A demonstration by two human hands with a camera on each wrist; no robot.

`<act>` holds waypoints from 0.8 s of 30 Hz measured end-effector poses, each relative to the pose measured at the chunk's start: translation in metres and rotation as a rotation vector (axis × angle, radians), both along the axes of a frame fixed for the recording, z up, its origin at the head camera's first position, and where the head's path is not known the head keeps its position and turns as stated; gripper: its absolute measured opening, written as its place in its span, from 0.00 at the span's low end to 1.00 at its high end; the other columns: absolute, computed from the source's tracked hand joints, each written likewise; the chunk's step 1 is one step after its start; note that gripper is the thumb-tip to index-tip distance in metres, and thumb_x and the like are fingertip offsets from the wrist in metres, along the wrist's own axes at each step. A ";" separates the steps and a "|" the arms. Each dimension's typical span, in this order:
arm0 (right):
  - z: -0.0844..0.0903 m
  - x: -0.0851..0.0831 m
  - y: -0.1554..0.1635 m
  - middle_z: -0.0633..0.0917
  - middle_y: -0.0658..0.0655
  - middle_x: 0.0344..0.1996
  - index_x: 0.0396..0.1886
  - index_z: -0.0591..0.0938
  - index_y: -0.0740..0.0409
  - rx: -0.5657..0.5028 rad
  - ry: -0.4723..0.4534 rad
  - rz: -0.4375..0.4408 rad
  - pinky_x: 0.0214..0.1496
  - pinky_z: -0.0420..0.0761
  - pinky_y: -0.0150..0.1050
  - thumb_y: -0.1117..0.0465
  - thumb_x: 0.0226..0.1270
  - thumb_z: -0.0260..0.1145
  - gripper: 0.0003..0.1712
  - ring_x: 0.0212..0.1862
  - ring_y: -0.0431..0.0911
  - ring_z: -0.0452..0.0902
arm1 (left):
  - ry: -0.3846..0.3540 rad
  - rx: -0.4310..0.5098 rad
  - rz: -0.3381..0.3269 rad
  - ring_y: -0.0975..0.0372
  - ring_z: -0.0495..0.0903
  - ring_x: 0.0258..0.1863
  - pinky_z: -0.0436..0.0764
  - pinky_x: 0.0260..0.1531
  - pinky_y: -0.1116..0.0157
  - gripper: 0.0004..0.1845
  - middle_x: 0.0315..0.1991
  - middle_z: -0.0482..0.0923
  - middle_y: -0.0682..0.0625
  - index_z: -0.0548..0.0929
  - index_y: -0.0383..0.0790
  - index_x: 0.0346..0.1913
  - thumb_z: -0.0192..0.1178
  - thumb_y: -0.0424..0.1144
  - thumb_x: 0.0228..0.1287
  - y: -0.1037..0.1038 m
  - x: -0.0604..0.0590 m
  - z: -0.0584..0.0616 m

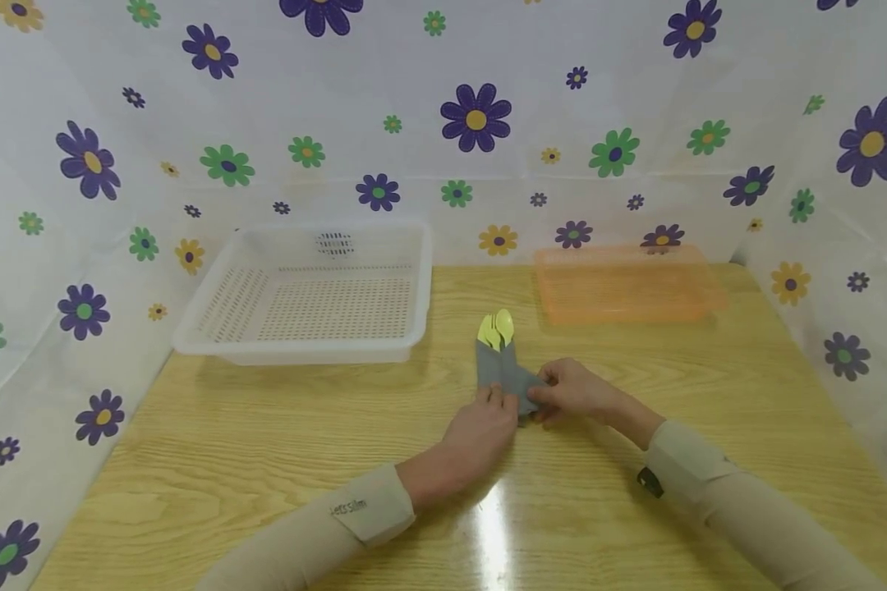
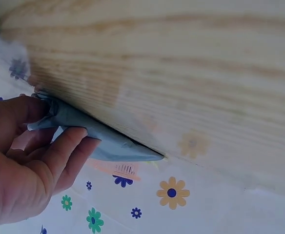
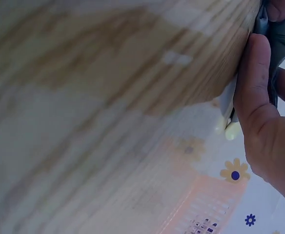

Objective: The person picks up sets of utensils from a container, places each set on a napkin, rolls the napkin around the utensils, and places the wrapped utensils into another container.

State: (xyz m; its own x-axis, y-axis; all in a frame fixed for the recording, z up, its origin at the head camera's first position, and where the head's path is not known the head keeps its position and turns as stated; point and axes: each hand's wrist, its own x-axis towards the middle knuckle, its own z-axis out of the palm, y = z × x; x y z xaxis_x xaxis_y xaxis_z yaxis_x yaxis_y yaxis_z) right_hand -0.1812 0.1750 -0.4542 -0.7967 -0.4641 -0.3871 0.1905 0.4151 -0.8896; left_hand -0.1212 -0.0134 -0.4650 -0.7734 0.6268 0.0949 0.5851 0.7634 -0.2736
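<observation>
Grey cloth, a napkin (image 1: 504, 375) folded into a narrow pocket, lies mid-table w/ both hands on its near end; most of that end is hidden under the fingers, so the fold itself can't be made out. Yellow plastic cutlery (image 1: 497, 328) pokes out of the far, open end (rounded tips, glossy; which pieces they are is hard to tell, handles hidden inside the cloth). Left hand (image 1: 482, 427) pinches the lower left edge, thumb and fingers curled round the soft fabric, plain in the left wrist view. Right hand (image 1: 572, 389) grips the lower right corner, fingers curled over a bunched flap. Right wrist view is blurred and cut off at the edge: only a thumb, a strip of grey and a pale tip show. Table (image 1: 266, 460) is light wood grain, shiny w/ a glare streak. Behind on the left sits a white perforated basket (image 1: 214, 332); on the right, a flat translucent orange tray (image 1: 624, 283), well apart from the napkin. Flower-print sheet (image 1: 488, 123) backs it all.
</observation>
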 end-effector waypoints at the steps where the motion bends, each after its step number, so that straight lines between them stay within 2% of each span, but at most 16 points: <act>1: -0.001 0.000 -0.001 0.86 0.63 0.28 0.34 0.76 0.71 0.012 -0.001 -0.009 0.33 0.86 0.40 0.70 0.71 0.59 0.06 0.29 0.46 0.85 | 0.004 0.004 -0.005 0.55 0.79 0.50 0.83 0.33 0.71 0.04 0.50 0.82 0.41 0.77 0.37 0.42 0.60 0.33 0.68 0.000 0.000 -0.001; 6: -0.004 0.002 -0.006 0.83 0.59 0.19 0.31 0.76 0.70 0.095 0.033 -0.029 0.26 0.85 0.39 0.72 0.69 0.59 0.06 0.20 0.43 0.82 | 0.068 -0.002 -0.057 0.53 0.81 0.51 0.84 0.29 0.70 0.04 0.51 0.83 0.38 0.78 0.36 0.42 0.59 0.33 0.69 -0.002 0.002 -0.007; 10: -0.006 0.004 -0.009 0.82 0.58 0.18 0.29 0.77 0.70 0.135 0.074 -0.024 0.23 0.84 0.39 0.70 0.68 0.59 0.07 0.18 0.43 0.81 | 0.181 -0.071 -0.133 0.51 0.83 0.49 0.84 0.39 0.67 0.04 0.48 0.84 0.37 0.80 0.36 0.42 0.57 0.33 0.69 -0.002 0.004 -0.012; 12: -0.007 0.005 -0.008 0.82 0.57 0.18 0.29 0.78 0.69 0.129 0.064 -0.033 0.23 0.84 0.39 0.68 0.68 0.60 0.08 0.18 0.43 0.81 | 0.233 -0.087 -0.152 0.50 0.84 0.49 0.84 0.43 0.66 0.04 0.47 0.85 0.37 0.80 0.36 0.41 0.57 0.34 0.70 -0.001 0.004 -0.014; 13: -0.006 0.006 -0.007 0.82 0.57 0.19 0.29 0.78 0.68 0.124 0.053 -0.038 0.23 0.84 0.39 0.66 0.68 0.61 0.09 0.18 0.43 0.80 | 0.258 -0.094 -0.160 0.50 0.84 0.48 0.83 0.45 0.66 0.05 0.47 0.85 0.37 0.81 0.36 0.42 0.57 0.34 0.70 -0.001 0.005 -0.015; 16: -0.004 0.007 -0.005 0.81 0.55 0.19 0.28 0.79 0.66 0.122 0.033 -0.026 0.22 0.82 0.36 0.62 0.67 0.64 0.11 0.19 0.42 0.79 | 0.296 -0.051 -0.141 0.50 0.85 0.46 0.84 0.40 0.67 0.05 0.46 0.85 0.36 0.81 0.38 0.41 0.56 0.34 0.69 0.001 0.006 -0.017; 19: 0.000 0.008 -0.006 0.79 0.53 0.19 0.28 0.79 0.63 0.130 0.052 -0.001 0.21 0.79 0.34 0.61 0.61 0.68 0.10 0.19 0.41 0.76 | 0.293 -0.020 -0.120 0.49 0.84 0.44 0.85 0.38 0.66 0.05 0.46 0.85 0.35 0.80 0.37 0.39 0.55 0.35 0.68 0.002 0.007 -0.016; 21: 0.002 0.009 -0.008 0.78 0.52 0.18 0.28 0.78 0.61 0.135 0.061 -0.001 0.21 0.77 0.33 0.61 0.58 0.69 0.09 0.19 0.40 0.74 | 0.263 -0.008 -0.109 0.49 0.84 0.45 0.85 0.38 0.66 0.05 0.47 0.84 0.35 0.80 0.37 0.39 0.55 0.34 0.68 0.003 0.007 -0.014; 24: 0.002 0.012 -0.009 0.81 0.52 0.21 0.30 0.80 0.64 0.124 0.049 -0.037 0.24 0.78 0.34 0.63 0.57 0.70 0.08 0.22 0.40 0.75 | 0.134 -0.014 -0.094 0.49 0.82 0.51 0.85 0.39 0.67 0.05 0.51 0.82 0.35 0.80 0.35 0.42 0.56 0.34 0.69 0.002 0.006 -0.009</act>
